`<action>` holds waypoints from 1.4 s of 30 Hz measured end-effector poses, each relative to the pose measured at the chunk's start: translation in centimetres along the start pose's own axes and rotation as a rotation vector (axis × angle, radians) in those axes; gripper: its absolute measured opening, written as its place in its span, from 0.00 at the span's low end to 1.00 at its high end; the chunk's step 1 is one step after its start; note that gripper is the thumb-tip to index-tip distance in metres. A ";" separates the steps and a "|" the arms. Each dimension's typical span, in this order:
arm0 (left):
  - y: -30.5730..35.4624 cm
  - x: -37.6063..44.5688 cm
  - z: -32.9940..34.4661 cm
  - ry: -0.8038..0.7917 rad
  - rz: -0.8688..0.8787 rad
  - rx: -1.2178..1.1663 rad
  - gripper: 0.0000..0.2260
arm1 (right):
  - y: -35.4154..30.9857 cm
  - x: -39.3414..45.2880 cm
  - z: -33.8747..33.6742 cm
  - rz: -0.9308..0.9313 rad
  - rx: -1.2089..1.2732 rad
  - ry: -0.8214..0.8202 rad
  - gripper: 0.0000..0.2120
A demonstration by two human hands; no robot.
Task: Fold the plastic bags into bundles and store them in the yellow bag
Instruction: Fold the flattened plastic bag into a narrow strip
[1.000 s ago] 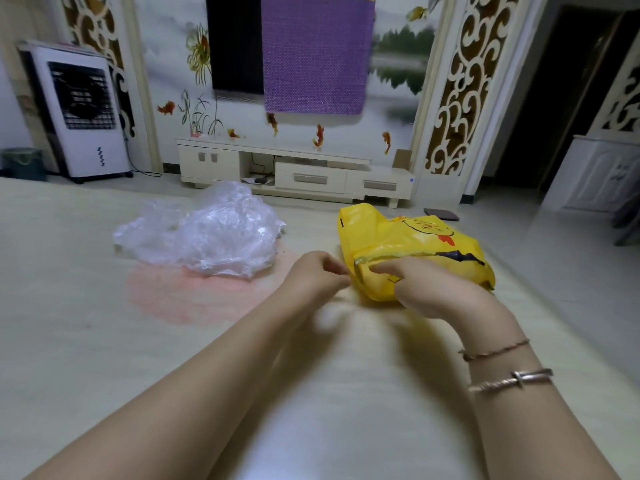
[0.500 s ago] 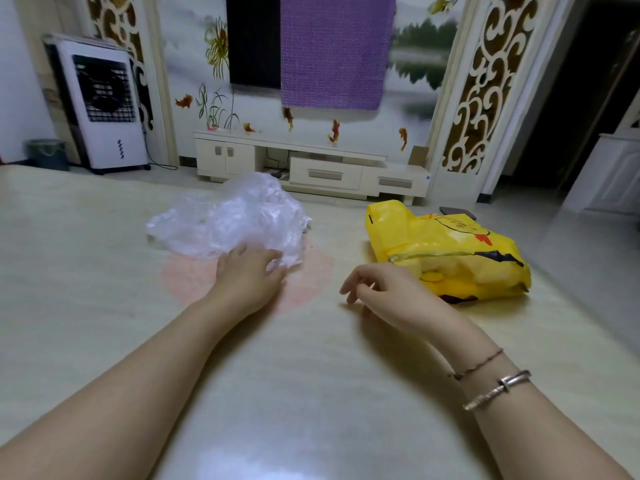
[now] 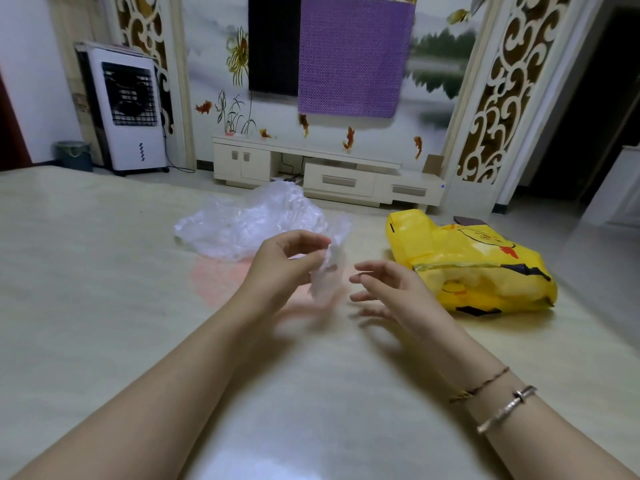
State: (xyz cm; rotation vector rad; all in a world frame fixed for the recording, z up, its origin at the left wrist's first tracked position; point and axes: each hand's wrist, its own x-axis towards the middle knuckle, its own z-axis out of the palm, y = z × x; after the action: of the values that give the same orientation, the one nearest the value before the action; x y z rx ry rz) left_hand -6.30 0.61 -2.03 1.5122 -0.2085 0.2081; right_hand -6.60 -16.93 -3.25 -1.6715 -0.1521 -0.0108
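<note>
- Filling most of the frame from mid-height down: pale table [image 3: 104, 306], with a pink patch [image 3: 221, 275] at center, just below the pile.
- Lying at right of center, on the table: yellow bag [image 3: 485, 271], long axis running from upper left to lower right, mouth slit facing toward the camera, pale bundles seemingly showing inside.
- Sitting at center, slightly left, on the table: pile of clear plastic bags [image 3: 249, 223], crumpled, well apart from the yellow bag.
- Hanging at center frame, between both hands: single clear bag [image 3: 329, 271], lifted off the table, long axis roughly vertical, blurred so exact edges hard to tell.
- Pinching the top of that bag between thumb and fingertips: left hand [image 3: 280, 268], raised in front of the pile.
- Hovering just right of the hanging bag: right hand [image 3: 391, 289], fingers spread and relaxed, holding nothing, fingertips pointing left at the bag, not touching as far as visible.
- Sitting nearer the yellow bag: right hand; nearer the pile: left hand.
- Judging next move: right hand closing leftward on the bag's lower end to start the fold; nothing standing in that gap.
- Standing behind, upper frame: white cabinet [image 3: 311, 168], fan unit [image 3: 128, 109] at upper left, purple cloth [image 3: 353, 57] at top center; none in the way.
</note>
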 end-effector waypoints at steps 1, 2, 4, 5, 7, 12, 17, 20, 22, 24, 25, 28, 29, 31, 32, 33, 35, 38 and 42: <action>0.0 -0.2 0.3 -0.027 -0.025 -0.012 0.08 | 0.1 0.1 0.0 -0.009 0.030 -0.007 0.06; -0.1 -0.4 0.5 -0.053 -0.050 -0.023 0.09 | 0.2 0.1 0.1 -0.023 0.048 -0.015 0.06; -0.4 -0.6 1.2 -0.099 -0.096 -0.040 0.13 | 0.4 0.2 0.2 -0.053 0.048 -0.037 0.05; -0.5 -0.6 1.4 -0.110 -0.112 -0.036 0.14 | 0.4 0.2 0.3 -0.060 0.041 -0.048 0.05; -0.8 -0.6 1.7 -0.121 -0.126 -0.010 0.14 | 0.4 0.1 0.5 -0.067 0.046 -0.056 0.04; -0.9 -0.3 1.4 -0.061 -0.079 0.015 0.02 | 0.1 0.3 0.1 -0.092 0.148 0.054 0.10; -0.2 0.5 -0.1 0.154 -0.152 -0.191 0.05 | -0.7 0.4 -0.8 -0.011 0.442 0.177 0.07; 0.2 0.4 -0.3 0.138 -0.224 -0.352 0.06 | -0.8 0.5 -1.0 -0.015 0.539 0.200 0.05; 0.3 0.2 0.0 0.105 -0.207 -0.327 0.08 | -0.7 0.6 -0.9 -0.021 0.544 0.211 0.06; 0.4 0.0 0.3 0.077 -0.197 -0.246 0.10 | -0.7 0.6 -1.0 -0.021 0.532 0.236 0.08; 0.4 -0.1 0.4 0.048 -0.217 -0.220 0.10 | -0.8 0.6 -1.1 -0.020 0.520 0.250 0.10; 0.6 -0.4 0.7 -0.074 -0.360 -0.121 0.09 | -0.9 0.6 -1.4 -0.020 0.483 0.237 0.09; 0.7 -0.5 0.8 -0.102 -0.391 -0.074 0.09 | -1.1 0.5 -1.4 -0.022 0.479 0.200 0.07; 0.6 -0.4 0.7 -0.122 -0.434 -0.057 0.17 | -1.6 -0.1 -1.3 -0.029 0.462 0.082 0.04; 0.6 -0.3 0.5 -0.123 -0.459 -0.099 0.22 | -1.9 -0.4 -1.3 -0.033 0.441 0.010 0.04; 0.7 -0.2 0.3 -0.142 -0.477 -0.146 0.25 | -2.1 -0.7 -1.3 -0.035 0.413 -0.065 0.04; 0.9 -0.3 0.0 -0.245 -0.498 -0.170 0.28 | -2.4 -1.3 -1.2 -0.037 0.358 -0.185 0.04; 0.5 -0.5 -0.2 -0.421 -0.452 -0.113 0.22 | -2.5 -1.6 -1.0 -0.043 0.303 -0.219 0.05; 0.2 -0.2 -0.3 -0.267 -0.327 -0.146 0.05 | -2.0 -0.9 -1.0 0.001 0.318 -0.046 0.06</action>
State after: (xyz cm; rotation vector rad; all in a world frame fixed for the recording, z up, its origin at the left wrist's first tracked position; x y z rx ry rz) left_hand -6.61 0.96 -1.87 1.4028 -0.1804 -0.2663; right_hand -7.58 -17.83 -1.25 -1.3553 -0.1781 0.0507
